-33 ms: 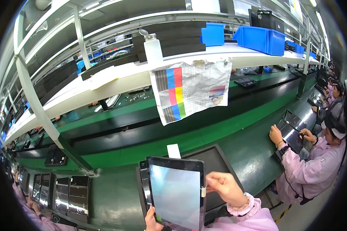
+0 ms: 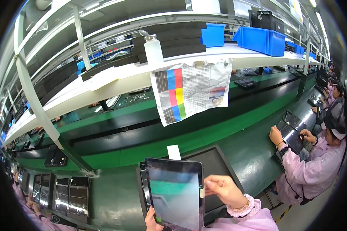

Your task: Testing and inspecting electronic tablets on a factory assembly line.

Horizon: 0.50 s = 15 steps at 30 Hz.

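Observation:
A tablet (image 2: 174, 192) with a black frame stands tilted up in front of me, its lit screen facing me. The screen shows a blurred green band over pale grey. My left hand (image 2: 153, 220) grips its lower left edge, thumb at the front. At the right edge, beside a small pale tab (image 2: 202, 193), my right hand (image 2: 224, 189) has thumb and fingers pinched together. Whatever the pinch holds, if anything, is too small to make out. Behind the tablet lies a black tray (image 2: 216, 165), and a white card (image 2: 174, 152) sits by its far rim.
A printed sheet (image 2: 192, 92) with colour blocks hangs from the white shelf (image 2: 119, 82). On that shelf stand a pump bottle (image 2: 154, 50) and a blue bin (image 2: 260, 40). Dark panels (image 2: 71, 194) lie on the left. A co-worker (image 2: 312, 161) in pink handles a device at right.
The tablet's screen has gone from an almost plain pale picture to one with a green band. Both hands have stayed nearly in place.

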Available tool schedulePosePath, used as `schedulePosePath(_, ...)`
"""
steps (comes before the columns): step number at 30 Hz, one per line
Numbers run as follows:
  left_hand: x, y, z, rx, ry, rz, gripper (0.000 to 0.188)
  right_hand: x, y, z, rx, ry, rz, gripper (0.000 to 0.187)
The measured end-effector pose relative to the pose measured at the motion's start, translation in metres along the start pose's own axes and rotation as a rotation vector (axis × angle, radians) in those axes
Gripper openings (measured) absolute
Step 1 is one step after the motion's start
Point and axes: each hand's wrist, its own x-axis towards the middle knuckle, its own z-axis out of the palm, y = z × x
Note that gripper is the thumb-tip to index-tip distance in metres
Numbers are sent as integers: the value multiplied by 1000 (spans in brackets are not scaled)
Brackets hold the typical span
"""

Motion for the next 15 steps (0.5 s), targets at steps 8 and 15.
schedulePosePath(8,36,14,16,-541,-155,-81,43,12,25,15,174,40,-20,50)
schedulePosePath(15,78,69,54,-238,-654,-289,62,47,-10,-15,141,80,-406,33)
